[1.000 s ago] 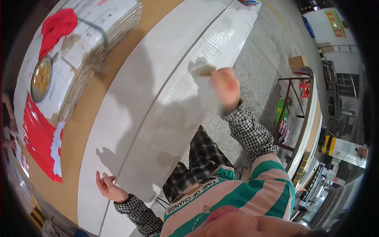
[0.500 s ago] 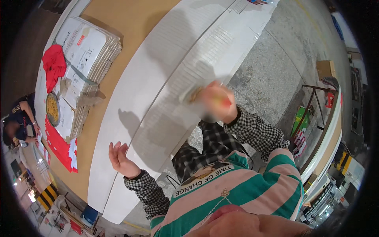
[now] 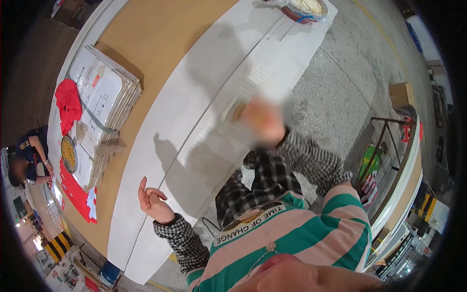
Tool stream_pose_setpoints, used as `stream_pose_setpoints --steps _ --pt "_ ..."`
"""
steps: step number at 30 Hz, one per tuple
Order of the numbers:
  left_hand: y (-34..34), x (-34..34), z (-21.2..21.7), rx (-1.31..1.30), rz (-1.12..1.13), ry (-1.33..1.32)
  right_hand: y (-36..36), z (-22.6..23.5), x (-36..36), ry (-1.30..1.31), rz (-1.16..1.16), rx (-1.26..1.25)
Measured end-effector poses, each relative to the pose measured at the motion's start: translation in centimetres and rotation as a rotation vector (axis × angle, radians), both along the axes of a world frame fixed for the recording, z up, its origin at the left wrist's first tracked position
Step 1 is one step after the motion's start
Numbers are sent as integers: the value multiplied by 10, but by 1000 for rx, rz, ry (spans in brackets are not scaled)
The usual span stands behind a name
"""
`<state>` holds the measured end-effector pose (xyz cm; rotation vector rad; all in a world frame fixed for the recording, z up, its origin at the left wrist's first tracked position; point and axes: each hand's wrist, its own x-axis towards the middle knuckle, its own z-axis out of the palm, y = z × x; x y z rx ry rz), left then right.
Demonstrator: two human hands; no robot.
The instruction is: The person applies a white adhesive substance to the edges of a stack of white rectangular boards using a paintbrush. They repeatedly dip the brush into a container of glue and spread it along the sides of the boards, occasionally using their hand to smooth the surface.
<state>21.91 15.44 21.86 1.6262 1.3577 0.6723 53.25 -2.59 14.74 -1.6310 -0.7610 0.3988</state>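
Note:
My left hand (image 3: 156, 202) is over the near left of a large white cardboard sheet (image 3: 146, 160), empty. Its index finger is stretched out and the other fingers are partly bent. My right hand (image 3: 265, 121) is over the sheet's near edge, its fingers smeared by blur. A pale round thing with a brownish middle shows at its fingers, seemingly a roll of clear tape (image 3: 237, 111). A dark seam (image 3: 206, 109) runs lengthwise along the white sheet. Shiny clear strips (image 3: 258, 73) lie across its far part.
A strapped stack of flat cartons (image 3: 104, 92) stands on the brown table (image 3: 165, 53) at left, with a red cloth (image 3: 69, 104), a round tray of yellow bits (image 3: 69, 155) and red sheets (image 3: 75, 192). A plastic-wrapped bundle (image 3: 306, 10) lies at the far end. A co-worker (image 3: 31, 155) stands far left.
My left hand has bent its fingers, leaving the index finger stretched out. My right hand has moved slightly left. The view has shifted, showing more of the wrapped bundle.

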Motion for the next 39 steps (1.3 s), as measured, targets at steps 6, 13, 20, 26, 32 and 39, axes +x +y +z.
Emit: stream_pose_setpoints --steps 6,13,20,26,32,39 --pt "-7 142 12 -108 -175 -90 -59 43 93 570 -80 98" --pt "-11 479 -25 644 -843 177 -140 27 290 349 -599 131" --pt "1 682 -55 373 -1145 893 -207 54 399 214 -795 -65" --pt "3 698 -55 267 -1235 847 -266 19 497 349 -968 -119" --pt "-9 664 -71 230 -885 515 -207 83 499 0 -885 63" --pt "-23 516 63 294 -653 397 -168 148 399 -78 -593 301"
